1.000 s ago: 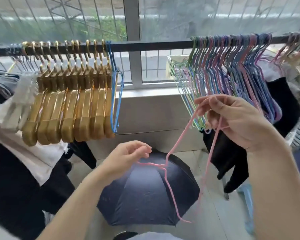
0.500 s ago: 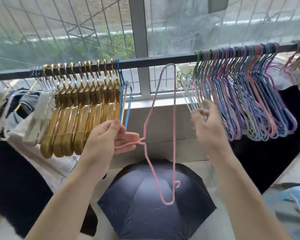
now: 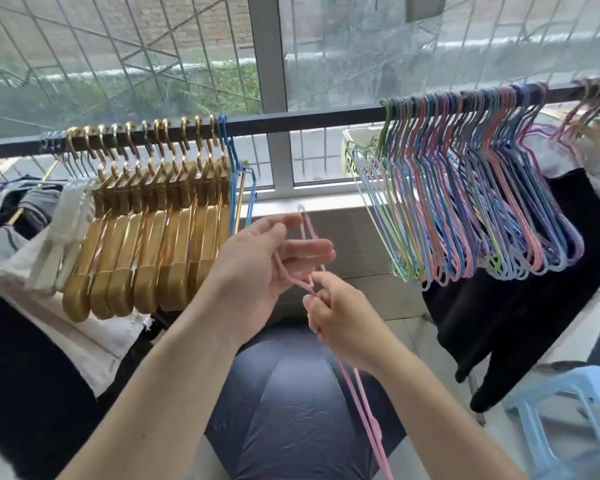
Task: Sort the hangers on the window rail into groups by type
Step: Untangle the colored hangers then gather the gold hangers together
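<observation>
- The thin pink coated-wire hanger (image 3: pixel 355 386) is off the rail, held between both hands in front of the gap in the dark metal window rail (image 3: pixel 309 120); its hook end rises past the left fingers and its long body trails down over the open dark blue umbrella (image 3: pixel 291 410) on the floor
- The left hand (image 3: pixel 257 271) is raised palm-inward with fingers extended and only lightly bent; the hook loop lies across them, so it steadies the wire and does not clench
- The right hand (image 3: pixel 336 317) sits just below and beside the left, fingers curled, pinching the twisted neck of the pink hanger
- Held at hook and neck, the hanger is probably being turned to bring the hook upright for the rail
- The gold wide-shouldered plastic hangers (image 3: pixel 146 244) hang bunched on the left of the rail, with a few blue wire hangers (image 3: pixel 238 188) at their right edge
- The pastel thin wire hangers (image 3: pixel 471 209) crowd the right stretch, well apart from the gold group; the pink one likely belongs there
- Both forearms reach up from below, converging at the middle
- A pale blue plastic stool (image 3: pixel 568 427) stands at lower right
</observation>
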`<state>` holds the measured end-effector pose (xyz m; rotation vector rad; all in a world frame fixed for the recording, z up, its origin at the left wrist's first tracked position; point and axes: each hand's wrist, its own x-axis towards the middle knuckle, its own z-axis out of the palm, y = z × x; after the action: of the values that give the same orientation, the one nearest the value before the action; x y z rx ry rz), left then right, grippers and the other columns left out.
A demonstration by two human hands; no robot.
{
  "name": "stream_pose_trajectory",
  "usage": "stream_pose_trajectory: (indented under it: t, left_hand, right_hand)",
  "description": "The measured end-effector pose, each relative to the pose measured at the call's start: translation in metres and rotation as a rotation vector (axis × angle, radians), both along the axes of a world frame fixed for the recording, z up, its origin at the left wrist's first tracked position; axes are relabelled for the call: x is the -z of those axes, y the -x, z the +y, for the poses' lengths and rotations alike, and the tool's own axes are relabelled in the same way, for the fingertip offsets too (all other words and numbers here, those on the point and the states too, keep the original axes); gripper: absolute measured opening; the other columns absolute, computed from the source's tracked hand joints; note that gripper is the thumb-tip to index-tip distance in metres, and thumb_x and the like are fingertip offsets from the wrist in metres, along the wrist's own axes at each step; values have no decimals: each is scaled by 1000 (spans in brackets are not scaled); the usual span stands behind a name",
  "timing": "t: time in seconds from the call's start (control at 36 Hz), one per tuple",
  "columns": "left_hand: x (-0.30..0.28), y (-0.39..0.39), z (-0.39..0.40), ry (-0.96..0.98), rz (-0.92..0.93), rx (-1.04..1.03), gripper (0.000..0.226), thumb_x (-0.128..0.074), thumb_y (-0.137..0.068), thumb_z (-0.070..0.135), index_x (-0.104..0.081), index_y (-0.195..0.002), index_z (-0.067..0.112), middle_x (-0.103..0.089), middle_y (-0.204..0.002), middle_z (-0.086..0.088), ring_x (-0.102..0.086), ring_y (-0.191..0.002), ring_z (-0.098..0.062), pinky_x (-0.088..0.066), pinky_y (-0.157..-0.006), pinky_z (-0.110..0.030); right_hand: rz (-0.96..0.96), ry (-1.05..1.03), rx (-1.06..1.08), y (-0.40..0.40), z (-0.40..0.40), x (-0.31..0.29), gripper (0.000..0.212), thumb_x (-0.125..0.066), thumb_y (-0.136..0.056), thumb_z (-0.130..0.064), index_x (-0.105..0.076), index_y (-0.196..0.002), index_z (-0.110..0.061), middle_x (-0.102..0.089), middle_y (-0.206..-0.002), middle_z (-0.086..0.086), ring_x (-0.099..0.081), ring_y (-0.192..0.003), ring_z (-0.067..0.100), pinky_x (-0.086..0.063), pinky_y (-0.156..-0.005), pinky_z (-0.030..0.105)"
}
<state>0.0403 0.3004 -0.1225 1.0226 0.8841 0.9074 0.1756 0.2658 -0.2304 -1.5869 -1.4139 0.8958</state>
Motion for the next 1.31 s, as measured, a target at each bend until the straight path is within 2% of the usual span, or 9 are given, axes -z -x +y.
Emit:
stream_pose_trajectory:
  t: [0.17,0.33,0.47,0.56,0.61,0.78,1.06,1.22,1.31]
  left_hand:
    - [9,-8,9,-87,241,109,30,-45,-110,30,-53,-137,21,-79,-108,-5,-73,-109,-22,-45,-111,-50]
    - [-5,11,34,-256,352,-23,27,-59,-103,18,-57,-129,26,-74,-115,-3,-72,-107,-18,-54,-103,-43]
    - [-28,35,70,-501,452,-228,20,-53,-101,35,-63,-118,29,-72,-114,0,-69,-109,-21,-54,-102,-50]
    - [-41,45,93,-611,543,-255,26,-52,-104,34,-62,-125,23,-71,-109,0,-71,-97,-33,-59,-90,-57]
    - [-51,49,112,-739,707,-262,31,-49,-107,29,-57,-136,18,-68,-115,4,-69,-98,-28,-58,-86,-47]
    - [-65,63,182,-1057,1196,-184,51,-45,-108,35,-40,-155,17,-46,-157,-11,-41,-145,-30,-31,-122,-49]
    - [-36,66,235,-883,1661,-40,80,-19,-98,76,23,-156,41,21,-169,-13,23,-154,-36,20,-121,-53]
    - [-34,66,239,-867,1693,-18,86,-23,-96,79,25,-155,40,21,-169,-15,24,-154,-38,22,-119,-52]
    - [-33,66,241,-872,1694,-21,87,-28,-96,77,27,-153,41,20,-168,-14,25,-153,-39,21,-121,-54]
  right_hand:
    - [-180,14,229,2,-3,12,27,-38,-107,-34,-62,-102,-22,-65,-80,-1,-59,-79,26,-52,-77,48]
    - [-132,20,315,-13,9,-1,30,-41,-108,-33,-59,-90,-18,-62,-77,-2,-54,-69,15,-38,-60,36]
    - [-120,-40,351,-31,38,-27,34,-38,-110,-33,-62,-92,-17,-61,-74,1,-51,-62,17,-40,-59,39]
    - [-144,-67,438,-52,63,-49,34,-37,-110,-30,-66,-99,-16,-64,-80,3,-53,-63,16,-38,-59,35]
    - [-208,-80,462,-65,81,-67,35,-37,-110,-27,-65,-95,-13,-66,-84,7,-56,-68,20,-39,-62,34]
    - [-259,-56,486,-81,131,-105,40,-37,-110,-26,-61,-87,-5,-60,-78,9,-59,-74,29,-42,-58,33]
    - [-399,112,583,-101,161,-131,30,-45,-103,-12,-57,-76,-6,-61,-76,10,-67,-68,27,-59,-68,42]
    - [-437,129,598,-107,164,-125,28,-49,-102,-12,-63,-80,-3,-68,-79,13,-73,-63,25,-63,-62,41]
    - [-601,84,626,-108,167,-124,32,-53,-101,-15,-60,-71,-7,-63,-70,7,-65,-62,21,-50,-55,32]
